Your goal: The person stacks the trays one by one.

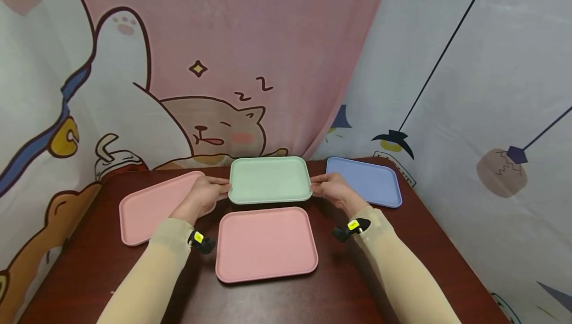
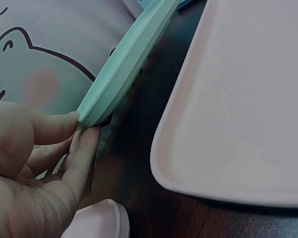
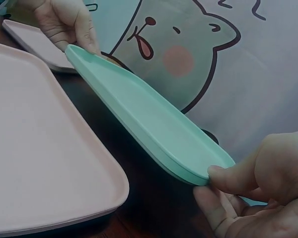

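A mint-green rectangular tray [image 1: 270, 180] is held by its two short ends, above the far part of the table. My left hand [image 1: 202, 198] pinches its left end; in the left wrist view the thumb lies on the rim of the green tray [image 2: 120, 69] and the fingers are underneath. At the other end my right hand [image 1: 336, 191] pinches the rim, thumb above and fingers below, as the right wrist view shows. Directly in front of it, nearer to me, a larger pink tray [image 1: 267, 245] lies flat on the table.
A second pink tray [image 1: 149, 210] lies at an angle on the left, partly behind my left hand. To the right, a blue tray [image 1: 368, 182] rests near the back edge. The dark brown table [image 1: 250, 304] meets a cartoon-printed curtain [image 1: 286, 56] at the back and sides.
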Tool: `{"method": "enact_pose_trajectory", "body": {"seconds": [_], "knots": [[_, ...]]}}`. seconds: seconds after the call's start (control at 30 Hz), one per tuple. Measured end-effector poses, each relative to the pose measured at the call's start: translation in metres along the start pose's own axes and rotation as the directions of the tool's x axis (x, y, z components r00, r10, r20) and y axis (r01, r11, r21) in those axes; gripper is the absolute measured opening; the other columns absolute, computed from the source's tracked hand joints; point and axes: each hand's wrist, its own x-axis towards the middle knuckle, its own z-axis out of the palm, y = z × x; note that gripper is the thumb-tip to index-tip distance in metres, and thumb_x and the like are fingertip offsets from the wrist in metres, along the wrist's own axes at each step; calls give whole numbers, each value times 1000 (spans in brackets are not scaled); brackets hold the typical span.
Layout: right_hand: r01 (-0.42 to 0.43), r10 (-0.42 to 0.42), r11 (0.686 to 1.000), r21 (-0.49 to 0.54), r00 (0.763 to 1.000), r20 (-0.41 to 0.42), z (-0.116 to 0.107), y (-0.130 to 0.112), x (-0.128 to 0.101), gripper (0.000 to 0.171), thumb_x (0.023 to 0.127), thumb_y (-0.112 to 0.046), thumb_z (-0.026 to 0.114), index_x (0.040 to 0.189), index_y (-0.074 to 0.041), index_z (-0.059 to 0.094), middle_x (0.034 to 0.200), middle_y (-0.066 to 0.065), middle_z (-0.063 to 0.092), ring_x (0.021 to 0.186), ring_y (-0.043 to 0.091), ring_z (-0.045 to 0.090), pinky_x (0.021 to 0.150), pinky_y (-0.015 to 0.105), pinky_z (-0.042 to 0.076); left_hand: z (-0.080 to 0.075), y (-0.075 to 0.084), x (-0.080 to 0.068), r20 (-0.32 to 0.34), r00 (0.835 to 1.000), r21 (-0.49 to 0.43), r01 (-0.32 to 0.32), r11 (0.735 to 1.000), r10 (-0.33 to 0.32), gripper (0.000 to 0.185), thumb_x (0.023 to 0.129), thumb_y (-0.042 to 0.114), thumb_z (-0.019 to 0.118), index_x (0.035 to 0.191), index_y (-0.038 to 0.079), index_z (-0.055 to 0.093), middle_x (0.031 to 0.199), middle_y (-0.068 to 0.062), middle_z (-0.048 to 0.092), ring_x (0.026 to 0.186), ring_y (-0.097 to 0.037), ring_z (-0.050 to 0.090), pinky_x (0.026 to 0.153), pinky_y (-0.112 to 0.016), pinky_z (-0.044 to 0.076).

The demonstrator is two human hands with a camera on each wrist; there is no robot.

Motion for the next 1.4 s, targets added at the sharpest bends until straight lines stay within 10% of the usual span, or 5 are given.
{"method": "enact_pose_trajectory", "body": {"seconds": [1.1, 1.4], "knots": [[12, -28, 993, 121, 992, 126, -5, -15, -38, 42, 100, 16, 56, 138, 30, 43, 94, 8, 74, 89, 14, 72, 84, 30, 63, -16, 11, -48, 82, 996, 8, -21, 1000, 21, 51, 105, 19, 70, 148, -4, 57, 143, -21, 62, 134, -32, 58, 121, -59, 34], [-1, -10, 996, 84, 991, 132, -5, -20, -55, 43, 101, 14, 59, 139, 27, 46, 98, 10, 74, 91, 16, 73, 90, 35, 63, -16, 9, -60, 96, 990, -65, -97, 993, 103, 46, 104, 8, 68, 142, -14, 56, 134, -22, 64, 112, -15, 68, 105, -37, 54]]}}
